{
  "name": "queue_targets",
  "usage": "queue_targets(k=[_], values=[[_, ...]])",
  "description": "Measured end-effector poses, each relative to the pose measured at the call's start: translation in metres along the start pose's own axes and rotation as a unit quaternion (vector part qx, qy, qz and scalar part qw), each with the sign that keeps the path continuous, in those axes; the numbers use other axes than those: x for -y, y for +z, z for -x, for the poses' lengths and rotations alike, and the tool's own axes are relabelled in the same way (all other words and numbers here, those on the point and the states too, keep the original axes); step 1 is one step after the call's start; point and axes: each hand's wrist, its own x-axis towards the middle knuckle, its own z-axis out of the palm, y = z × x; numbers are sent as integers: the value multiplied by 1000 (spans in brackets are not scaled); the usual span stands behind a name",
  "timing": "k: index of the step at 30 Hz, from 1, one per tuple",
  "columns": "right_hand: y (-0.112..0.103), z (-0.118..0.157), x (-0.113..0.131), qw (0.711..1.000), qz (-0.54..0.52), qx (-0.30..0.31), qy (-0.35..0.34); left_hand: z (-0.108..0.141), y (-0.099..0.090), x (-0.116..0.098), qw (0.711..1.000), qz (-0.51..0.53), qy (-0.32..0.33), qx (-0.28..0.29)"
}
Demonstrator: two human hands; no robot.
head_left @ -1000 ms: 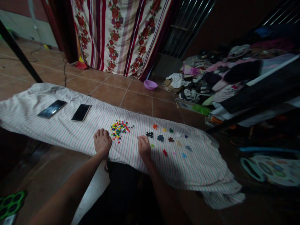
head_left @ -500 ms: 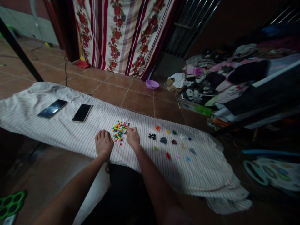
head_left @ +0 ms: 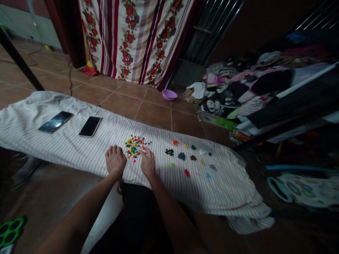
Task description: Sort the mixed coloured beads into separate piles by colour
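A long striped white cloth (head_left: 212,187) lies across my lap, with a heap of tiny multicoloured beads (head_left: 134,146) on it. My right hand (head_left: 147,164) has its fingertips at the heap's right edge, and whether they pinch a bead is too small to tell. My left hand (head_left: 115,160) rests on the cloth just left of the heap, holding nothing. Further right, small sorted clusters of beads sit in separate colours, including black (head_left: 169,152) and red (head_left: 186,173). Two smartphones (head_left: 55,122) (head_left: 90,126) lie face up on the cloth's left part.
Beyond the cloth is a brown tiled floor (head_left: 156,114) holding a purple plastic basin (head_left: 169,95). A heap of clothes (head_left: 238,84) rises at the right. A floral striped curtain (head_left: 135,38) hangs ahead. A green object (head_left: 10,231) sits at lower left.
My right hand has moved left, from the open cloth right of the heap to the heap's edge. My left hand has stayed in place, and the view has shifted slightly.
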Motion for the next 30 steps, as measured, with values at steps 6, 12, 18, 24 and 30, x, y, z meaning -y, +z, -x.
queue_targets(k=[6,12,18,24,30], values=[[7,1,-7,997,-47,-53,29,0,2,0,1000,-2,2,-6],[14,0,-11,994,-74,-67,37,0,1,0,1000,-8,7,-7],[9,0,-10,991,-103,-88,19,0,1,1,1000,-19,9,-9],[3,1,-6,989,-105,-103,15,1,0,1,1000,-16,8,-10],[-2,1,-2,995,-70,-59,27,1,-4,0,1000,-12,8,-5]])
